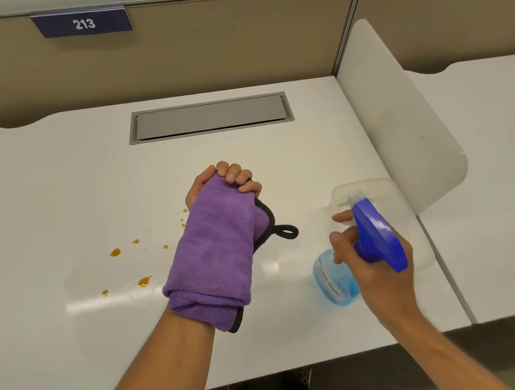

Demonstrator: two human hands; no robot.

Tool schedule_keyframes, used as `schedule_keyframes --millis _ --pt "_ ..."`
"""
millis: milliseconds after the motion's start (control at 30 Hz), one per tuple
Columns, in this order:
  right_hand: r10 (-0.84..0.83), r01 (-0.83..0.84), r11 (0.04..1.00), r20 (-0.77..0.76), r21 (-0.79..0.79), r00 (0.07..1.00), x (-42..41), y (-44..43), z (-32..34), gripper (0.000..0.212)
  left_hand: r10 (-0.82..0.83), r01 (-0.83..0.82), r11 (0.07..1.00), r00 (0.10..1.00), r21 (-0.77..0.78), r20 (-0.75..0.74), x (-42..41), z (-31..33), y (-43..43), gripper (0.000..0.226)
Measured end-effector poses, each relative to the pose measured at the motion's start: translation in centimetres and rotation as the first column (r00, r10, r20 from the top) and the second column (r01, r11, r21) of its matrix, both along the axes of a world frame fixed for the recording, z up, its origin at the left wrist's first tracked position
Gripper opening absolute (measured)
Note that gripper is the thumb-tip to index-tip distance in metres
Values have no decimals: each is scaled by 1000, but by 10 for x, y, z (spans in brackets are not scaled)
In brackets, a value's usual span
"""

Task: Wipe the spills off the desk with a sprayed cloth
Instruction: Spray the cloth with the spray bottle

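Observation:
My left hand (227, 179) is raised over the middle of the white desk (48, 192), shut on a folded purple cloth (215, 254) with black trim that drapes down over my wrist. My right hand (373, 264) grips a spray bottle (374, 237) with a blue trigger head and pale blue liquid, its nozzle turned toward the cloth. Several amber spill drops (143, 281) dot the desk to the left of the cloth, some partly hidden behind it.
A clear plastic tray (399, 193) lies under the bottle at the desk's right side. A grey cable hatch (209, 116) is set into the desk at the back. A white divider (406, 126) stands on the right, a beige partition with a "213" sign (83, 23) behind.

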State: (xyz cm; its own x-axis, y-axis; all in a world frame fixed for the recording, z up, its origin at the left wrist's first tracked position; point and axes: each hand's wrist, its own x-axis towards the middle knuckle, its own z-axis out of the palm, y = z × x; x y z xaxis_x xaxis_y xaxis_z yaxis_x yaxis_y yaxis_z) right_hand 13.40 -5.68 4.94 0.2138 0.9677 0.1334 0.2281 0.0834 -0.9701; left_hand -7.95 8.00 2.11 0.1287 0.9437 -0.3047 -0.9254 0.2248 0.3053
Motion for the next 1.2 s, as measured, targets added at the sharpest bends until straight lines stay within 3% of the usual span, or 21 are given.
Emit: schedule_keyframes --millis 133,300,467,867,1033,1100,1200 --pt "-101 101 994 -16 37 995 -3 14 -27 44 -20 21 999 1000 49 -24 -8 -3 -7 14" --pt "-176 176 984 18 28 984 -9 26 -49 37 -20 21 999 1000 34 -6 -12 -5 -12 23" --pt "-151 151 984 -12 95 988 -17 31 -48 56 -26 26 999 1000 45 7 -13 -2 -13 27" --pt "-116 117 993 -3 22 993 -14 33 -54 49 -94 93 990 996 108 6 -5 0 -12 13" --pt "-112 112 993 13 -35 994 -4 10 -42 87 -97 95 990 995 108 14 -4 5 -10 12" --pt "-184 185 983 44 -9 982 2 -11 -36 85 -97 96 989 995 110 9 -3 6 -10 12" --pt "-318 313 947 83 69 944 -2 -50 -29 59 -82 82 991 997 109 -3 -5 10 -10 12"
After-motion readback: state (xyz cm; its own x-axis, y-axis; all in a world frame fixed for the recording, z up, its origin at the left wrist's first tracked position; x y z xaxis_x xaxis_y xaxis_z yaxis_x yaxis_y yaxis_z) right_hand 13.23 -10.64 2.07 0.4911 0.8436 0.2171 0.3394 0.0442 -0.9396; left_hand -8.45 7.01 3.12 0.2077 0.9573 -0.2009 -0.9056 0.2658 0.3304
